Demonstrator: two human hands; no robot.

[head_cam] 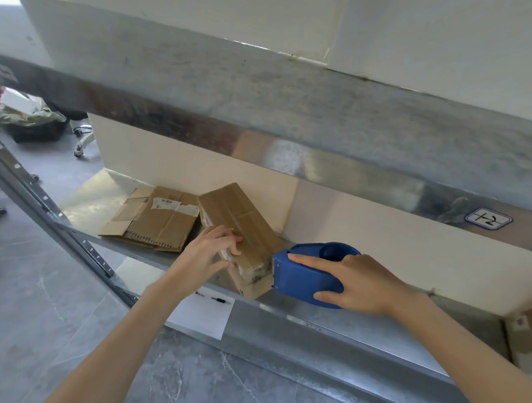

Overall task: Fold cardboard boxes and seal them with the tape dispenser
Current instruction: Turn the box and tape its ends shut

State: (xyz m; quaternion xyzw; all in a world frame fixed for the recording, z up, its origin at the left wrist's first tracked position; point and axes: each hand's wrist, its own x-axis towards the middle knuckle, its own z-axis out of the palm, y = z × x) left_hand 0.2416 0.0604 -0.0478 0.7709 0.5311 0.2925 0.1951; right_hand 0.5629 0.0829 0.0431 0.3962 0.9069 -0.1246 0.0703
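Note:
A folded brown cardboard box (241, 228) with tape along its top lies on the metal shelf (313, 316), its near end over the front edge. My left hand (213, 249) holds the box's near left corner, fingers curled over the edge. The blue tape dispenser (306, 277) sits against the box's near right end. My right hand (359, 283) grips the dispenser from the right, index finger along its top and thumb underneath.
Flattened cardboard (157, 219) lies on the shelf left of the box. A white sheet with a pen (203, 314) lies on a lower level. A shelf beam (294, 122) hangs overhead. More cardboard (527, 335) sits at far right. Chair wheels (81, 146) stand on the floor at left.

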